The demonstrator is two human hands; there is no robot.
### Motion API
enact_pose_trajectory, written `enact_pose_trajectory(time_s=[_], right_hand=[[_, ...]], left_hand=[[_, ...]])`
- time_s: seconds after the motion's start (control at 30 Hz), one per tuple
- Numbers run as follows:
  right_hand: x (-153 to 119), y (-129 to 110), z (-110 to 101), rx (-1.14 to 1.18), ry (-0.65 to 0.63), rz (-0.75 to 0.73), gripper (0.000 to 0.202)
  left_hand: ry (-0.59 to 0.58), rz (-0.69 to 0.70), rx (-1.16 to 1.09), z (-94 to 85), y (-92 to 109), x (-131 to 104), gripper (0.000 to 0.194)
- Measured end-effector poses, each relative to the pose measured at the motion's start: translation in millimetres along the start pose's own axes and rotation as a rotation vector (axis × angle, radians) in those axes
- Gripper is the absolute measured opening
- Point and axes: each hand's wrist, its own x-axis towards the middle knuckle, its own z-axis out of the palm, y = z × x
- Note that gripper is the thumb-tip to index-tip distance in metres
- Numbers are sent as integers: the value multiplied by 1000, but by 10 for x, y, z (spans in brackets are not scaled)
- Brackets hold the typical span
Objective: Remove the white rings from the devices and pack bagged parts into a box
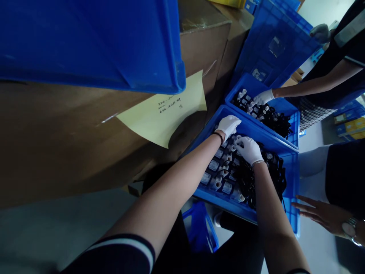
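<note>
Both my hands wear white gloves and reach into a blue crate (pixel 292 171). It holds rows of black parts with white labels and white tube-shaped fittings (pixel 218 183), and a tangle of black cables (pixel 246 177). My left hand (pixel 229 126) is closed near the crate's far left corner; whatever lies in its fingers is hidden. Just right of it, my right hand (pixel 248 149) curls thumb and fingers at a white tube fitting on one of the black parts, next to the cables.
A second blue crate (pixel 295 118) with similar parts adjoins, where a co-worker's gloved hand (pixel 264 97) reaches in. Another person's bare hand (pixel 322 213) is at the right. A big blue bin (pixel 114 45) and cardboard boxes (pixel 71 144) with a yellow paper note (pixel 171 118) stand left.
</note>
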Motion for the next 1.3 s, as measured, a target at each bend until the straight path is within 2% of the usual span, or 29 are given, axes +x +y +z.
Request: enact_pose_trajectory(time_s=[0.13, 0.3, 0.43, 0.53, 0.6, 0.73, 0.97, 1.07, 1.17, 1.3], right_hand=[[-26, 22, 73, -33, -47, 14, 40], [1, -32, 85, -115, -76, -35, 33], [59, -220, 75, -156, -102, -87, 31], [104, -397, 110, -238, -193, -165, 36], [124, -458, 139, -299, -255, -152, 37], [141, -409, 165, -360, -286, -57, 33], [152, -336, 159, -350, -435, -139, 32], [150, -287, 123, -245, -412, -134, 34], [118, -156, 37, -92, -280, -121, 35], [42, 1, -19, -6, -80, 85, 31]], left_hand=[[-2, -10, -2, 0, -31, 13, 14], [5, -20, -32, 2, -7, 0, 12], [34, -32, -58, -17, -3, 28, 12], [62, -29, -65, -33, -15, 56, 13], [58, -29, -61, -33, -13, 60, 13], [54, -39, -39, -11, 13, 40, 11], [44, -22, -50, -4, -7, 40, 11], [42, -25, -42, -7, -4, 38, 11], [32, -26, -53, -5, 18, 24, 11], [22, -42, -63, -2, 23, 18, 13]])
